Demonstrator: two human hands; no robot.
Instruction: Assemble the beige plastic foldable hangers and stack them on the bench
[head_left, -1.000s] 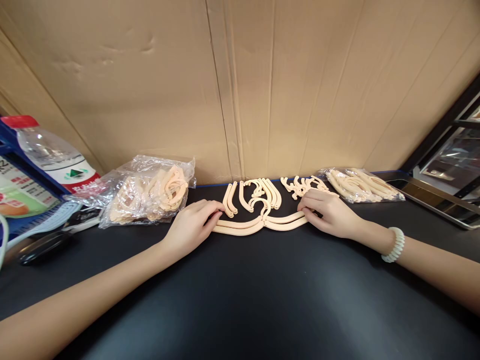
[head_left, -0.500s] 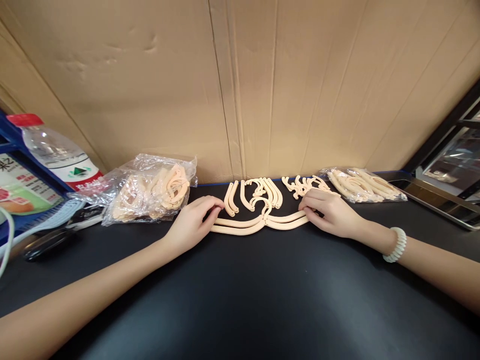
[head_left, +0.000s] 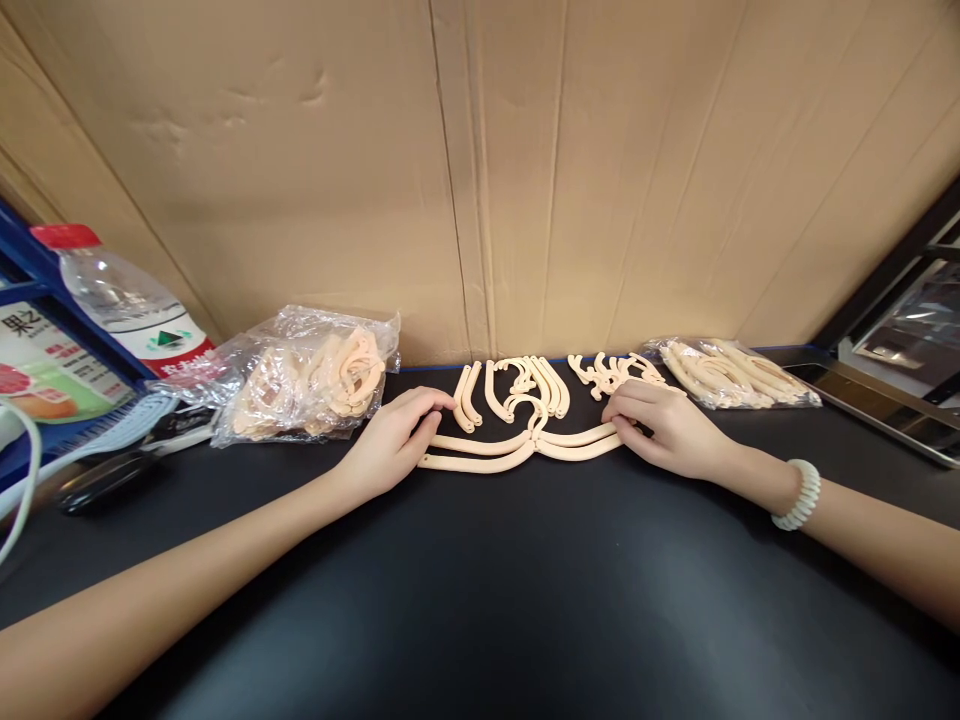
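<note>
Long curved cream strips [head_left: 480, 464] lie on the black table [head_left: 480, 610], in a left and a right pair that meet at a curled cream piece [head_left: 537, 408]. At the outer end of the left pair is my left hand [head_left: 390, 440], its thumb and fingers bent around the strip ends. My right hand [head_left: 667, 425] rests on the right pair's outer ends, fingers curled over them; the fingertips are partly hidden. Behind lie two short curved strips [head_left: 468, 398], more curved strips [head_left: 551, 385] and a cluster of small curly pieces [head_left: 611, 372].
Clear bags of cream pieces lie at the left [head_left: 307, 385] and right [head_left: 731, 372]. A red-capped bottle [head_left: 135, 300], a light blue brush [head_left: 135, 425] and a black object [head_left: 105, 485] are far left. A cardboard wall [head_left: 525, 180] stands behind; a metal-edged tray [head_left: 885, 420] is right.
The whole view has shifted slightly, so things appear a little further right. Both hands remain at the strips' outer ends, with almost no change in their grip.
</note>
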